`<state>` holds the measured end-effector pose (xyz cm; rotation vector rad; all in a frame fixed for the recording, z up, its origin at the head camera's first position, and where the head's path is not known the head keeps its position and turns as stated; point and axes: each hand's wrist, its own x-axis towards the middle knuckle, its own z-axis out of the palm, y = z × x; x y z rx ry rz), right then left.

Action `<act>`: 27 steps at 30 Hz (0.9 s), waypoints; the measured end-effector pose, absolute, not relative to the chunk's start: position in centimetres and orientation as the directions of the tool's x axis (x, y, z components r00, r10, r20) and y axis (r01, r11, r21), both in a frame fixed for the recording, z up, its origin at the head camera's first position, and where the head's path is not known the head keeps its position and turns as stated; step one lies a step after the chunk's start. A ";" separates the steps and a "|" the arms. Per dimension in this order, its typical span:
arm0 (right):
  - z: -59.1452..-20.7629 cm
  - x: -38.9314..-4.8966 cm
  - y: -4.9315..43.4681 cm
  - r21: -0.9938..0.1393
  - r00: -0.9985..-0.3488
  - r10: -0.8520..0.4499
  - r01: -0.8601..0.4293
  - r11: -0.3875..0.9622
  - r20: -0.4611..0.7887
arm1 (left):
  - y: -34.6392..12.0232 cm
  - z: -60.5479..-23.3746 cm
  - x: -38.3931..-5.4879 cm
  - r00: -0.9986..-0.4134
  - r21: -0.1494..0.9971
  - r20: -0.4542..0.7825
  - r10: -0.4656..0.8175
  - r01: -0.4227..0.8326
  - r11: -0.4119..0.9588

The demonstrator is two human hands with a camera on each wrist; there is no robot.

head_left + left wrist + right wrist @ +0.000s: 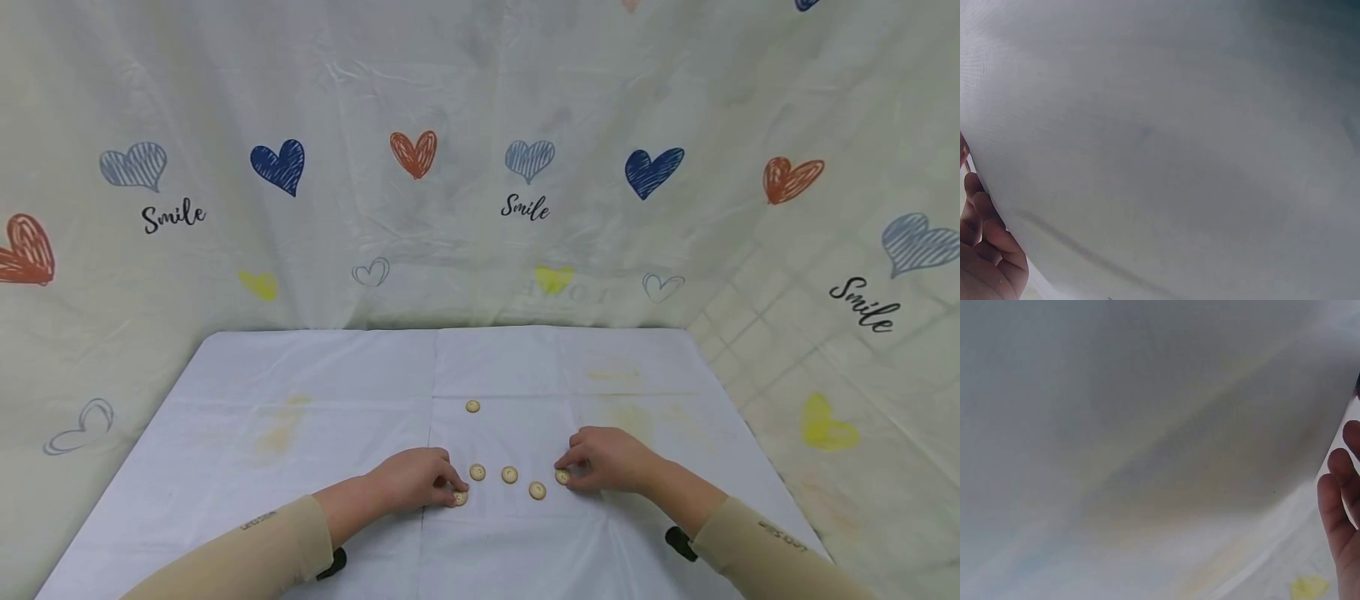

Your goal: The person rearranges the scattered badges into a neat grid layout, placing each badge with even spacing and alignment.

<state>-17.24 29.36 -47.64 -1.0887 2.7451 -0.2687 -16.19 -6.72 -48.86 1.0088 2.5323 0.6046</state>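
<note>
Because the small round discs lie flat on the white tabletop (pixel 322 367), the head view shows you taking two of them by the edge, probably the surest place for thumb and finger to get a purchase. Your left hand (pixel 415 480) is nearly closed, its thumb and finger pinching the leftmost disc (pixel 461 498); your right hand (pixel 611 461) likewise pinches the rightmost disc (pixel 562 477), with the remaining fingers bent. Between your hands rest the left inner disc (pixel 477 472), the middle disc (pixel 510 475) and the right inner disc (pixel 537 491), this last a little nearer you, while the far disc (pixel 472 406) sits well beyond the others. Your arms come in from either side, which seems to leave those untouched discs in plain sight. From the left wrist, your curled fingers show at the lower left edge, though whatever their tips hold is too cut off to confirm. From the right wrist, your bent fingers stand slightly apart at the right edge, and you cannot tell the grip from that view alone, since no disc shows there
</note>
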 end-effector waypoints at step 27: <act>-46.3 -21.8 26.5 -0.236 -0.802 -0.588 -0.554 0.798 -0.105 | -6.7 -48.6 -16.1 -0.688 0.507 -0.173 0.705 0.551 0.663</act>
